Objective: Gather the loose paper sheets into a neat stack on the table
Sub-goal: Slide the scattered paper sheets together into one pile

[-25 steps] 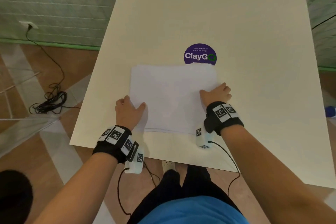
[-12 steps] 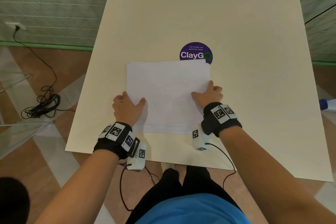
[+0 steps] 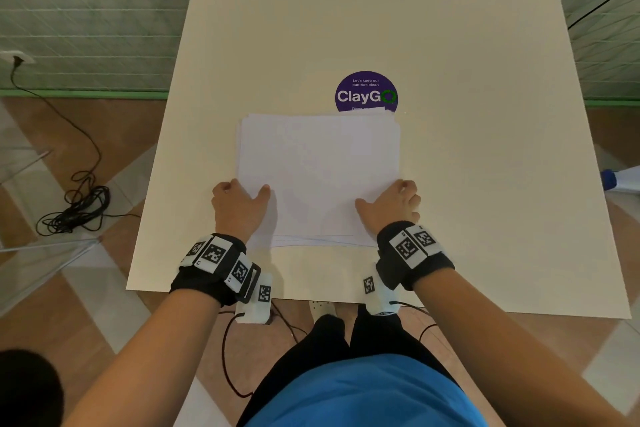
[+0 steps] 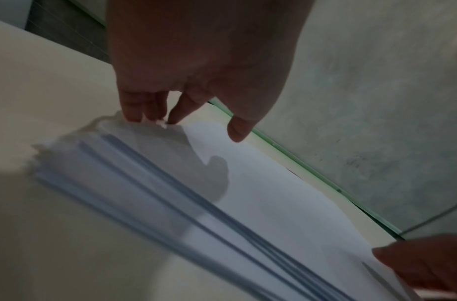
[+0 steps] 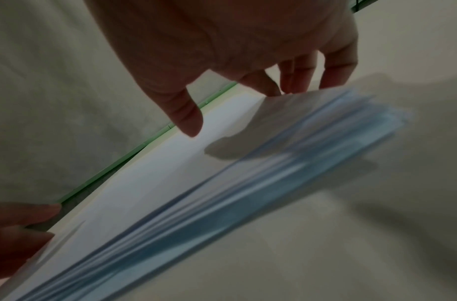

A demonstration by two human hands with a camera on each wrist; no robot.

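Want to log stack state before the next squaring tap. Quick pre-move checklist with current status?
1. Left hand on the left edge of the paper stack, fingers curled at the side, thumb on top: ok.
2. Right hand on the right edge, same hold: ok.
3. Sheet edges flush: not ok. Both wrist views show the side edges fanned, and the near edge shows offset sheets in the head view.
4. Stack lying flat on the table: cannot tell, the wrist views are blurred.
5. Stack clear of the purple sticker: not ok, the far edge overlaps its lower rim.
6. All sheets gathered: ok, no strays in view on the table.
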